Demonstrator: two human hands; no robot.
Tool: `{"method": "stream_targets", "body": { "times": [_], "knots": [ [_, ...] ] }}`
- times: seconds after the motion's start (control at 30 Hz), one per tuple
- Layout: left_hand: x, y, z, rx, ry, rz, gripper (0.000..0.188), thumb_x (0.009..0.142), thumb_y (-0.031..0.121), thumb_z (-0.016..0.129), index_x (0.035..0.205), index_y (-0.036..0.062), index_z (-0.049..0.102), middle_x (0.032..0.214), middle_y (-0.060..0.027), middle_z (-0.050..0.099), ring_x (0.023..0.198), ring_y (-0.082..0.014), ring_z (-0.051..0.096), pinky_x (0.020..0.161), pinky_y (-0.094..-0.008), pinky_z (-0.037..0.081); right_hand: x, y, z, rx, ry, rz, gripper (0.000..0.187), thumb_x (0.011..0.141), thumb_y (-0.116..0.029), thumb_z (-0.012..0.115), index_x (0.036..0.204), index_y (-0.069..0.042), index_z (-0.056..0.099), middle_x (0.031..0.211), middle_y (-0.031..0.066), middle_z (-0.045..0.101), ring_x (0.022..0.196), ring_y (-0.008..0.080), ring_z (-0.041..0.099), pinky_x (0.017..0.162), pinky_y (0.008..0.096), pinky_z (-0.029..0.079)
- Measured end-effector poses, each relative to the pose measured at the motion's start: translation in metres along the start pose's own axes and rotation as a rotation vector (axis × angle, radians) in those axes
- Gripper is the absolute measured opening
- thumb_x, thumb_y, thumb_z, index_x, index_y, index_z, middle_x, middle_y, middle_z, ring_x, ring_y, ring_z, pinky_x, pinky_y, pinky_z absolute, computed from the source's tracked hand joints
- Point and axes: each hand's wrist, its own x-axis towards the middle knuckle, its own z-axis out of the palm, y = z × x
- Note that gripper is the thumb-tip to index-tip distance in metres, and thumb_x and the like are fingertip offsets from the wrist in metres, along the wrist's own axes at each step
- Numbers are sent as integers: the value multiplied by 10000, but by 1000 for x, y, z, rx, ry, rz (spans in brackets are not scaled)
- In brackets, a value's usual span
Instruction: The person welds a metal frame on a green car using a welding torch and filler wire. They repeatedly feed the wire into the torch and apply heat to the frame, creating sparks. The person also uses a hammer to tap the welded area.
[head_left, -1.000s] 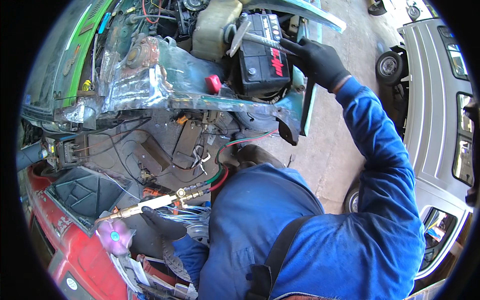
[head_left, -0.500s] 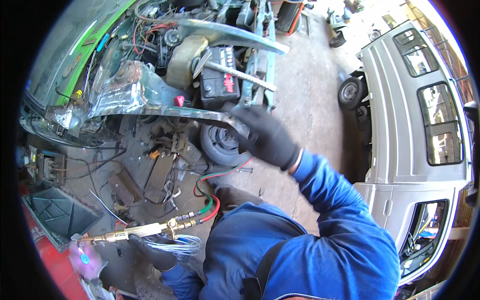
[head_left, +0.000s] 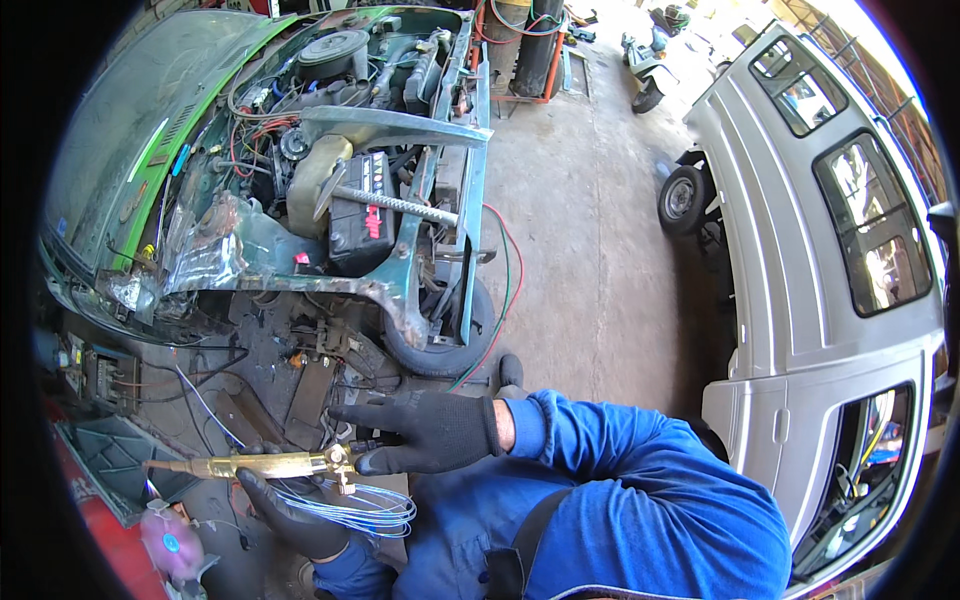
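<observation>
My gloved left hand is closed around a brass gas torch, whose tip points left. A pale streak shows just below that tip; I cannot tell whether it is a flame. A coil of thin silvery wire hangs at the same hand, apparently held along with the torch. Beside the torch's valve end is my gloved right hand, its fingers stretched leftward and the thumb apart. It covers the hose connections, and whether it touches a valve knob I cannot make out.
Ahead is a car with its engine bay exposed, a battery and a bare fender edge. A wheel sits beneath. Red and green hoses cross the floor. A silver van stands right; a purple disc lies lower left.
My right hand has come down from the car's fender edge to the torch's valve end. The left hand still holds the torch. The view has shifted, showing more of the engine bay.
</observation>
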Motion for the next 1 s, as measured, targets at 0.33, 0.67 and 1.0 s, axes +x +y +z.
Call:
{"method": "stream_targets", "body": {
  "times": [0.33, 0.67, 1.0],
  "knots": [
    [-96, -41, 221, -224, 73, 33, 412, 1143, 400, 550, 1343, 40, 556, 1100, -122, 653, 984, -213, 679, 874, -363, 598, -95, 31, -187, 142, -201, -49, 816, 973, -457, 775, 1606, -51, 460, 1192, 269, 729, 1066, 384, 756, 925, 460, 588],
    [-101, -18, 314, 38, 109, 59, 482, 1123, 387, 555, 1383, -19, 553, 1084, -125, 704, 890, -192, 723, 743, -333, 608, -91, 35, -257, 200, -265, 96, 655, 972, -302, 816, 1510, -17, 574, 1226, 193, 727, 1062, 203, 730, 934, 338, 563],
    [-41, -39, 277, -119, -21, -158, 512, 1091, 315, 608, 1454, -30, 500, 1279, -215, 651, 899, -196, 730, 586, -277, 550, -28, 17, -294, 322, 209, 90, 665, 1021, -412, 749, 1473, 44, 578, 1199, 104, 705, 1018, 152, 648, 907, 320, 512]
  ]
}}
